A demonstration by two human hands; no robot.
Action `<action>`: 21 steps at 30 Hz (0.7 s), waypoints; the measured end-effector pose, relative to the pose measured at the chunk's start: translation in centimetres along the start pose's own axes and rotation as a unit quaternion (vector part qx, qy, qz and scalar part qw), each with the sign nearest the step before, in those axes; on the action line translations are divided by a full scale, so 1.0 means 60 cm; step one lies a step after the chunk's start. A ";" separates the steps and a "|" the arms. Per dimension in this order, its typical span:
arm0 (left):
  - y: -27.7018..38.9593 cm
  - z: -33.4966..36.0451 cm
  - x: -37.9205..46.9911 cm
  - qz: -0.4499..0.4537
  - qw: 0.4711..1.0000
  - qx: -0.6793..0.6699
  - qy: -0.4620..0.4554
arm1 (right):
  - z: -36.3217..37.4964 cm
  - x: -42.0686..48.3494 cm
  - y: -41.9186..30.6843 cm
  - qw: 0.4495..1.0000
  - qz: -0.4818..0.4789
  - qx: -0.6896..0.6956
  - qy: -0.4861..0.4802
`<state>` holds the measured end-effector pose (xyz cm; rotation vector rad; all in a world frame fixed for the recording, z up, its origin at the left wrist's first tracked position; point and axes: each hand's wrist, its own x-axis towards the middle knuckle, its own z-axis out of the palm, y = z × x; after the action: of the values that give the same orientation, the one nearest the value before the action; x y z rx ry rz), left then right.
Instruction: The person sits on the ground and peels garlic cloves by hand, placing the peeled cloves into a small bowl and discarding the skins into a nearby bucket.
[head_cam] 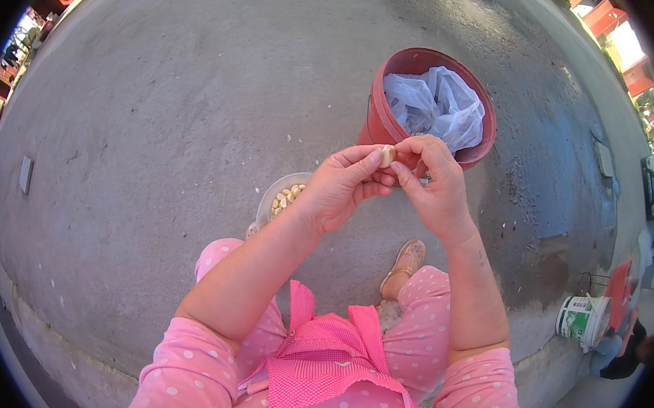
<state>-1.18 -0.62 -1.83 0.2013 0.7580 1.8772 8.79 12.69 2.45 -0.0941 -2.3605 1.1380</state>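
A garlic clove (pixel 387 156) is pinched between the fingers of both my hands. My left hand (pixel 352 174) grips it from the left with thumb and forefinger. From the other side, the thumb and forefinger of my right hand (pixel 434 174) touch it. Just beyond my hands stands a red plastic bucket (pixel 384 114) with a crumpled translucent plastic bag (pixel 442 101) inside. Partly hidden behind my left forearm, a pale plate (pixel 267 200) on the ground holds several peeled garlic cloves (pixel 284 199).
Grey concrete ground (pixel 169 107) surrounds me, with a wet patch (pixel 566 192) at right. A white and green paint bucket (pixel 580 319) stands on the right, near a seated person (pixel 627 350). A parked vehicle (pixel 653 187) shows at the far right edge.
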 end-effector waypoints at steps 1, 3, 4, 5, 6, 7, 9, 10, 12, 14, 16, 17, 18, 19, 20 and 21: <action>0.000 -0.001 0.000 0.005 1.000 0.018 0.004 | 0.000 0.001 -0.002 1.000 -0.011 -0.006 -0.003; -0.001 -0.001 -0.001 0.015 0.999 0.047 0.015 | 0.001 0.002 0.001 0.999 -0.036 -0.020 -0.005; -0.001 0.000 -0.001 0.019 0.998 0.057 0.021 | 0.003 0.002 0.006 0.998 -0.049 -0.030 -0.005; -0.001 0.001 -0.002 0.024 0.997 0.068 0.027 | 0.004 0.002 0.009 0.997 -0.063 -0.039 -0.005; -0.001 0.000 -0.002 0.027 0.996 0.083 0.033 | 0.004 0.003 0.008 0.994 -0.077 -0.071 -0.012; -0.001 -0.002 -0.002 0.030 0.994 0.099 0.039 | 0.003 0.004 0.007 0.990 -0.091 -0.102 -0.019; -0.002 -0.005 -0.002 0.035 0.991 0.120 0.045 | 0.003 0.005 0.006 0.986 -0.103 -0.131 -0.030; -0.002 -0.007 -0.002 0.037 0.991 0.125 0.044 | 0.003 0.005 0.007 0.986 -0.102 -0.128 -0.033; 0.000 -0.006 -0.004 0.040 0.989 0.136 0.044 | 0.001 0.006 0.013 0.988 -0.102 -0.112 -0.032; 0.006 -0.001 -0.007 0.040 0.987 0.150 0.044 | -0.003 0.005 0.024 0.990 -0.106 -0.085 -0.022; 0.009 0.001 -0.009 0.034 0.986 0.156 0.044 | -0.003 0.005 0.018 0.994 -0.087 -0.067 -0.013; 0.010 0.001 -0.009 0.032 0.986 0.159 0.043 | -0.003 0.005 0.015 0.995 -0.077 -0.058 -0.008; 0.010 0.001 -0.010 0.037 0.983 0.175 0.046 | -0.003 0.006 0.014 0.993 -0.092 -0.072 -0.021; 0.011 0.002 -0.009 0.042 0.979 0.191 0.048 | -0.004 0.007 0.013 0.990 -0.108 -0.086 -0.033; 0.011 0.002 -0.009 0.047 0.976 0.207 0.050 | -0.004 0.007 0.013 0.986 -0.123 -0.099 -0.045; 0.011 0.002 -0.009 0.047 0.975 0.213 0.052 | -0.004 0.008 0.013 0.987 -0.122 -0.097 -0.048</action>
<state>-1.39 -1.20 -1.26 0.4164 1.2397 1.8041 8.40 13.49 2.20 0.1838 -2.4809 0.8131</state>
